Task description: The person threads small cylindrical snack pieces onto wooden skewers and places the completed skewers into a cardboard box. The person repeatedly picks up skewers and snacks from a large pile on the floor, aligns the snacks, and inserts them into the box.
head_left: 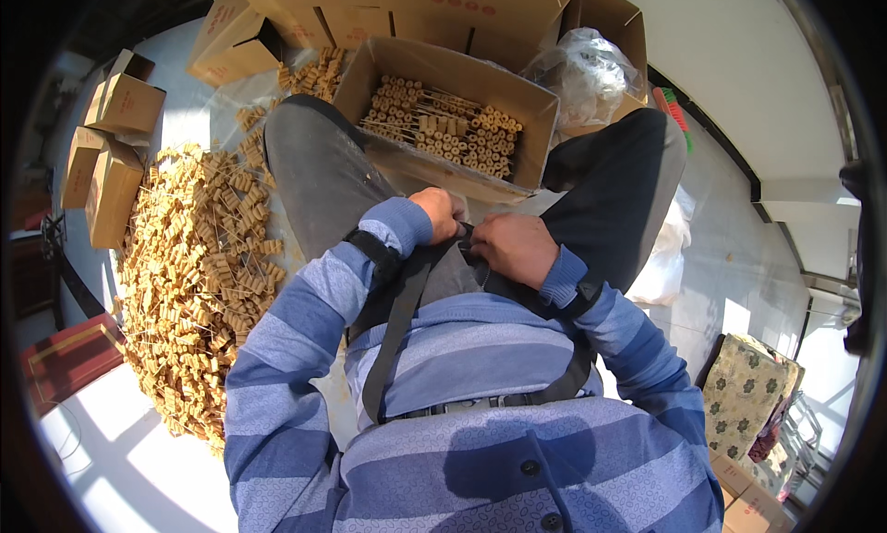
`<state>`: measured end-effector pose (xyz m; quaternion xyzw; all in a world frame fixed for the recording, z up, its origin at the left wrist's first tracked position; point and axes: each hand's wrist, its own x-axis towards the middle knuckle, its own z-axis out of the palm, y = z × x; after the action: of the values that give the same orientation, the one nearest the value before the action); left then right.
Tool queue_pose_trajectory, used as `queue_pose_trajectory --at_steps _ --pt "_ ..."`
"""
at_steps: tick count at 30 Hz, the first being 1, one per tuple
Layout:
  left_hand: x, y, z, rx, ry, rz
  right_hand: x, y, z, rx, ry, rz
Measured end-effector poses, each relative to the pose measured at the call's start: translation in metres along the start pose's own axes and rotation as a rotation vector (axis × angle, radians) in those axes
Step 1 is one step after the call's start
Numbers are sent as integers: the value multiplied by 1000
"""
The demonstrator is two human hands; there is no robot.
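My left hand (439,215) and my right hand (514,248) are close together above my lap, between my spread knees. The fingers of both are bent and closed around a small dark piece between them, which the fingers partly hide. A black strap (399,332) runs from near my hands down to my waist, but I cannot tell whether its end is what I grip. Just beyond the hands stands an open cardboard box (362,82), lined with clear plastic. Inside it lie rows of tan, ring-shaped pieces on skewers (443,131).
A large heap of tan skewered pieces (189,284) lies left of my leg. Cardboard boxes (129,103) stand at far left and behind the open box. Clear plastic bags (591,76), a red and green brush (674,117) and a flower-patterned cushion (744,385) are on the right.
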<state>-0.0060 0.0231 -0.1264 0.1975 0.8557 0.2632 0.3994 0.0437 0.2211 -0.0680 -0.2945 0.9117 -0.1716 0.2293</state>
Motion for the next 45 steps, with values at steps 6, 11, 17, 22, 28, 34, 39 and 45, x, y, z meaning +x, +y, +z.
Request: queue_pose_trajectory --at_steps 6,11,17,22,28,34,39,45 --pt "0 -1 2 -33 37 39 12 9 -24 126 -73 -138" --pt "1 0 3 13 48 12 13 3 -59 304 -245 -244" --pt "8 -2 3 22 -1 23 -2 -6 -88 282 -283 -336" --pt "5 -2 10 23 76 41 10 -7 -65 24 -150 -295" --pt "-20 14 -11 13 118 22 17 3 -41 16 -81 -274" --pt "-93 30 -23 -324 223 197 20 1 -42 -9 -156 -232" --pt "-89 32 -23 -317 -38 87 13 0 -51 23 -85 -250" --pt "-83 36 -27 -272 -187 53 11 1 -46 -41 -54 -272"
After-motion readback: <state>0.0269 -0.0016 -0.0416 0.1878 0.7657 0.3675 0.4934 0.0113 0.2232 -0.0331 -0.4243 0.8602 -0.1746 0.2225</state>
